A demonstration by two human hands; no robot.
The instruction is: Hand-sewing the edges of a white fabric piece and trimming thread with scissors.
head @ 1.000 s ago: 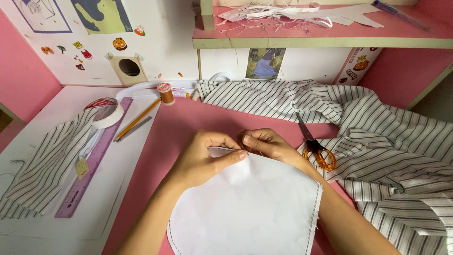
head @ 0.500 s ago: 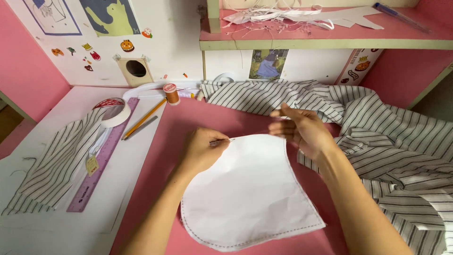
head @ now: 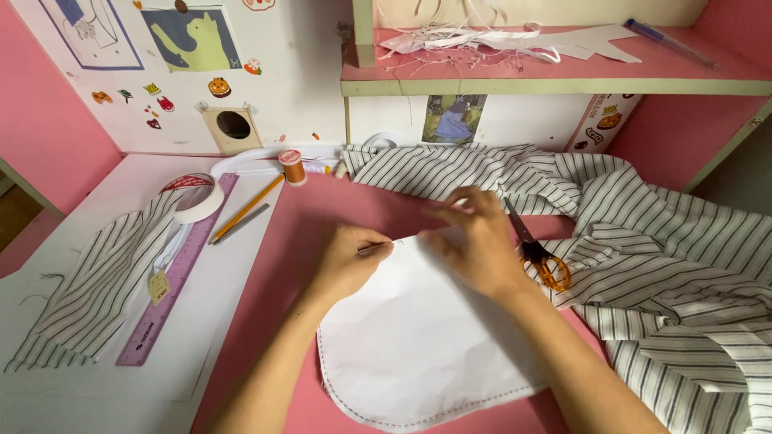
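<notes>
On the pink desk (head: 322,217) we pinched a needle (head: 378,246) in our left hand (head: 347,261), while our right hand (head: 476,245) gripped the white fabric piece (head: 418,345) at its top edge. The needle could have pricked the nearby right fingers.

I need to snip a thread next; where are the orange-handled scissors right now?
In the head view, the orange-handled scissors lie right of centre, partly behind the right hand, handles resting on the striped fabric.
</notes>
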